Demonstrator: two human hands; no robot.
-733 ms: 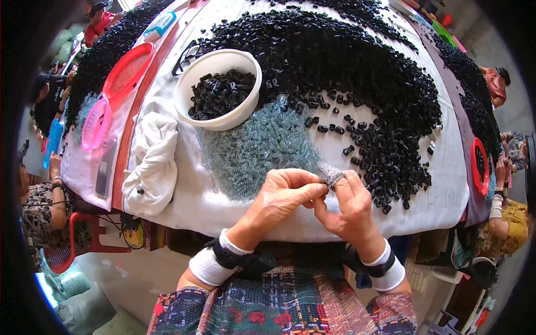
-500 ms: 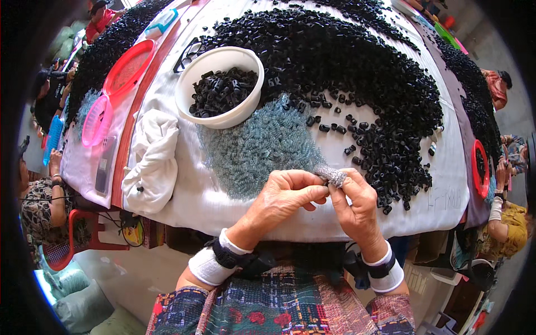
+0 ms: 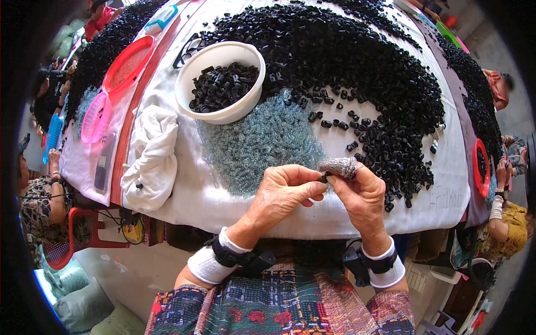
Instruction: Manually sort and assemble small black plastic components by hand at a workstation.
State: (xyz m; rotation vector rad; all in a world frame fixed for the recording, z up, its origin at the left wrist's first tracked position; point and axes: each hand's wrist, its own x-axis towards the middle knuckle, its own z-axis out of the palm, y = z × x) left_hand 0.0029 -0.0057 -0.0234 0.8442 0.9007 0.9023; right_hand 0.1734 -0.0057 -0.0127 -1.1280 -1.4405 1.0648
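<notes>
Left hand (image 3: pixel 285 190): thumb and forefinger closed in a pinch on a small black part (image 3: pixel 324 178). Right hand (image 3: pixel 363 195): fingers curled, thumb tip against the same part – whether it grips cannot be told. The part sits above the surface (image 3: pixel 385 223) – near the spring pile (image 3: pixel 262 148).

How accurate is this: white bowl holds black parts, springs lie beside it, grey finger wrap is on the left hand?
Wrong side: the head view shows the grey finger wrap on the right hand. The white bowl does hold black parts, with springs beside it.
</notes>
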